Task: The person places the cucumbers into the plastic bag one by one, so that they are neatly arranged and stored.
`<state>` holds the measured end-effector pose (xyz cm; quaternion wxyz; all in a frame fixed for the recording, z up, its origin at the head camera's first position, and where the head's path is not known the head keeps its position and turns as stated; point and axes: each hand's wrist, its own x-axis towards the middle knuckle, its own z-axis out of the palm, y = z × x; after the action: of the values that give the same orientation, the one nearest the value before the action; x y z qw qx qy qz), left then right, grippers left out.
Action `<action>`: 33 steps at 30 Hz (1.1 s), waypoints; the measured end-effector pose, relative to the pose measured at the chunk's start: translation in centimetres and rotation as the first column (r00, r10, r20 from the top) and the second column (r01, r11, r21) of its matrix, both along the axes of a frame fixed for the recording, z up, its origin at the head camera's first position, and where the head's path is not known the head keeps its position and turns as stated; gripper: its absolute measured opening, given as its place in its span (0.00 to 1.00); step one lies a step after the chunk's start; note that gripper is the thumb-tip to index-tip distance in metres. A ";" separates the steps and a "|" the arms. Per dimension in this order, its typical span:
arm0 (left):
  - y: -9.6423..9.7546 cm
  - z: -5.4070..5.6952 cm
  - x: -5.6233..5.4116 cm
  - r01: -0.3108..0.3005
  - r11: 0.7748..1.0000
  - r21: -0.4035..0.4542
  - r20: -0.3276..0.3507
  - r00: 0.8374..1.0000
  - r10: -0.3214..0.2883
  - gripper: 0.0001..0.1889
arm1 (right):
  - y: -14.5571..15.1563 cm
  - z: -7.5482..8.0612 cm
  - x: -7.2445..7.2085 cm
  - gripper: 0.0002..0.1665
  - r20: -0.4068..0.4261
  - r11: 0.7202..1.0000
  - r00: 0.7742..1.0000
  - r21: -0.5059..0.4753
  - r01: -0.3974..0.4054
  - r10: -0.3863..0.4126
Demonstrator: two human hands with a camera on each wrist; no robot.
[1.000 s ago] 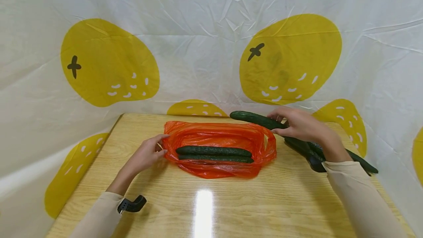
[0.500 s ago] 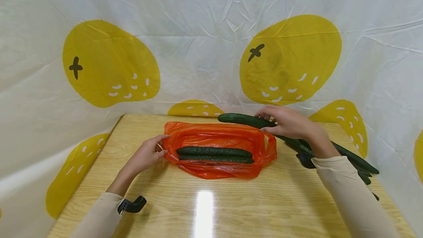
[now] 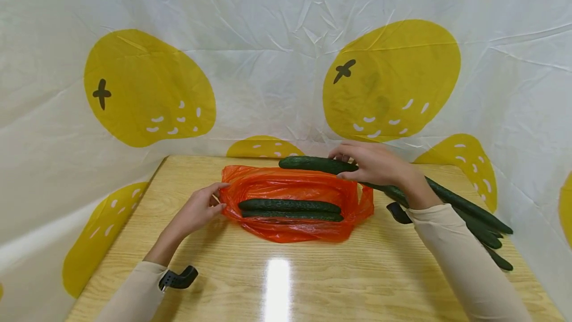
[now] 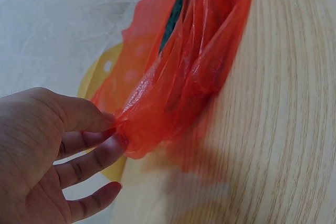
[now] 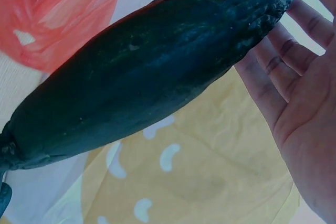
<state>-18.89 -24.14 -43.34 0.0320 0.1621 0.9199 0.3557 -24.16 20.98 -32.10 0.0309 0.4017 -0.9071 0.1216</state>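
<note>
A red plastic bag (image 3: pixel 286 232) lies on the table with its mouth spread wide, and two cucumbers (image 3: pixel 290 206) rest side by side in it. My left hand (image 3: pixel 196 210) pinches the bag's left edge between thumb and fingers, which the left wrist view shows closely. Above the bag's back right rim, my right hand (image 3: pixel 380 164) holds another cucumber (image 3: pixel 306 164) between thumb and fingers. It is held nearly level, its free end pointing left. In the right wrist view this dark green cucumber (image 5: pixel 131 77) crosses the frame, with the palm facing it.
Several more cucumbers (image 3: pixel 473 212) lie in a loose pile at the table's right, partly hidden by the right forearm. A white curtain (image 3: pixel 272 88) with yellow fruit prints hangs behind and beside the wooden table (image 3: pixel 339 277).
My right hand has moved left with its cucumber, away from the pile and over the bag's back rim. More of the pile now shows. My left hand and the bag stay put.
</note>
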 end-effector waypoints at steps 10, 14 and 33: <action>0.1 -0.1 -0.1 0.001 1.000 -0.010 -0.032 0.999 -0.001 0.27 | -1.9 0.1 -0.4 0.26 0.028 0.999 0.999 -0.027 -0.035 0.036; 0.1 0.0 -0.1 -0.005 1.000 -0.017 -0.028 1.000 0.004 0.28 | -2.8 0.2 -0.7 0.26 0.021 0.998 0.998 -0.030 -0.057 0.058; 0.3 0.0 -0.2 -0.001 1.000 -0.019 -0.018 1.000 0.001 0.28 | -7.8 -1.9 -1.0 0.27 -0.063 0.998 0.996 -0.030 -0.061 0.059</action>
<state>-19.09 -23.88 -43.32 0.0249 0.1645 0.9236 0.3452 -25.18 13.14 -34.01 0.0618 0.4317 -0.8913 0.1245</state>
